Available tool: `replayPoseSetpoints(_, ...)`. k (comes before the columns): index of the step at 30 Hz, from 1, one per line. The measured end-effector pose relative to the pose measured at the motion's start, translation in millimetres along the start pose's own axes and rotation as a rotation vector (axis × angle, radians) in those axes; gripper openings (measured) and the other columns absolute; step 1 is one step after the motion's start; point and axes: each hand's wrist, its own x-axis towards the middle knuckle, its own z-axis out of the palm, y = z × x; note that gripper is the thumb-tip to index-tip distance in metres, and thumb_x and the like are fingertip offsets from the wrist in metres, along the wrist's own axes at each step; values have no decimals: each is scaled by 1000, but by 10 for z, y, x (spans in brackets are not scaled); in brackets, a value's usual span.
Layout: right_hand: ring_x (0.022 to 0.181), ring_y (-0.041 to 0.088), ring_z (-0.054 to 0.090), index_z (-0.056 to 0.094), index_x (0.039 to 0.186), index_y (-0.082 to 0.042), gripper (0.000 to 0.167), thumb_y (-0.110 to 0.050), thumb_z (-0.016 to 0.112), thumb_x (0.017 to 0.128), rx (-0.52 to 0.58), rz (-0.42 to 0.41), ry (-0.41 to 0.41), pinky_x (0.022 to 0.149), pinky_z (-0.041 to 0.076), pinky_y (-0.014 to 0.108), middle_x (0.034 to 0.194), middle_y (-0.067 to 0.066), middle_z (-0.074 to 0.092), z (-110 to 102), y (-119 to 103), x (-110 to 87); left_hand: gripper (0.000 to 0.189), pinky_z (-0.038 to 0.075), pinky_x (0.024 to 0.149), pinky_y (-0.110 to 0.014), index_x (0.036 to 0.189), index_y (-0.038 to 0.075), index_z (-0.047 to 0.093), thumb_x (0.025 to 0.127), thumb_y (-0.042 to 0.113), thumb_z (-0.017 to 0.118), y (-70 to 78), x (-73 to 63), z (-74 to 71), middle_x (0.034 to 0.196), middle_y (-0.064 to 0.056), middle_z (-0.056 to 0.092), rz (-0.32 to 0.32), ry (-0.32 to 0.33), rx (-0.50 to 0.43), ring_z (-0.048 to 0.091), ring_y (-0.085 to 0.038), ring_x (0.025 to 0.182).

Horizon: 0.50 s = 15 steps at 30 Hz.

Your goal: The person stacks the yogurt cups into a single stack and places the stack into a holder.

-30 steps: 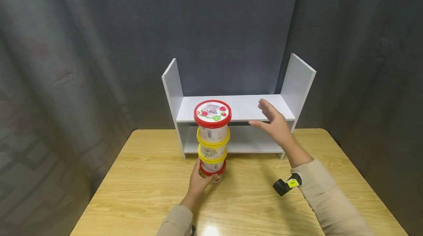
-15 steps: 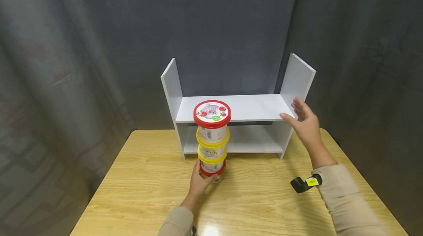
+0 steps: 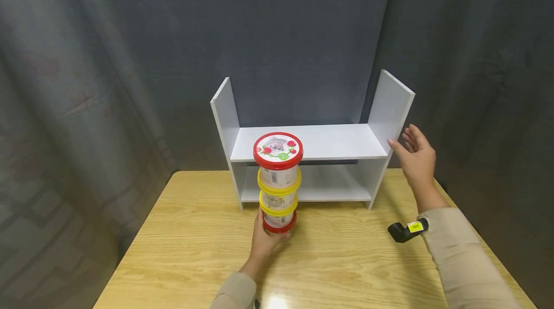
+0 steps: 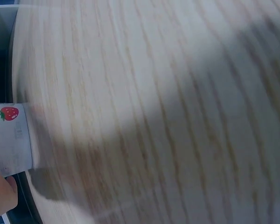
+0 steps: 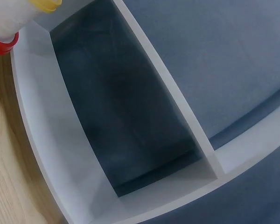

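A stack of round white tubs, with red and yellow lids, stands upright in the head view. Its top tub has a red-rimmed lid (image 3: pixel 278 148) with strawberry print; two yellow-lidded tubs (image 3: pixel 278 199) sit beneath it. At the base, my left hand (image 3: pixel 265 241) holds the lowest, red-lidded tub (image 3: pixel 279 222) low on its body, which it mostly hides. The left wrist view catches a strawberry-printed tub (image 4: pixel 9 135) and part of that hand (image 4: pixel 1 193). My right hand (image 3: pixel 417 162), fingers loosely bent and holding nothing, hovers beside the shelf's right side panel (image 3: pixel 391 107).
Behind the stack stands a white two-level shelf (image 3: pixel 333 140) with tall side panels. The wooden table (image 3: pixel 342 261) extends around it, backed by dark grey curtains (image 3: pixel 303 34).
My right hand has moved right, from in front of the shelf to its right side panel. The left thumb has slid lower on the bottom tub. The stack stays in place.
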Motion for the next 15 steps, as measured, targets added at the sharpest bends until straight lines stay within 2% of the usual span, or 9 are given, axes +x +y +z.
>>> replayPoseSetpoints(4, 117, 20, 37, 33, 133, -7, 60, -20, 59, 81, 0, 23, -2, 96, 31, 25, 131, 12, 38, 27, 23, 58, 105, 24, 97, -48, 137, 16, 18, 54, 6, 81, -136, 15, 25, 127, -13, 33, -14, 18, 59, 33, -30, 114)
replayPoseSetpoints(15, 110, 20, 46, 44, 126, -6, 46, -18, 56, 84, -16, 77, 57, 89, 39, 28, 123, 11, 47, 100, 39, 203, 98, 28, 96, -42, 132, 14, 31, 50, 1, 81, -165, 25, 42, 122, -7, 40, -21, 56, 53, 38, -25, 111)
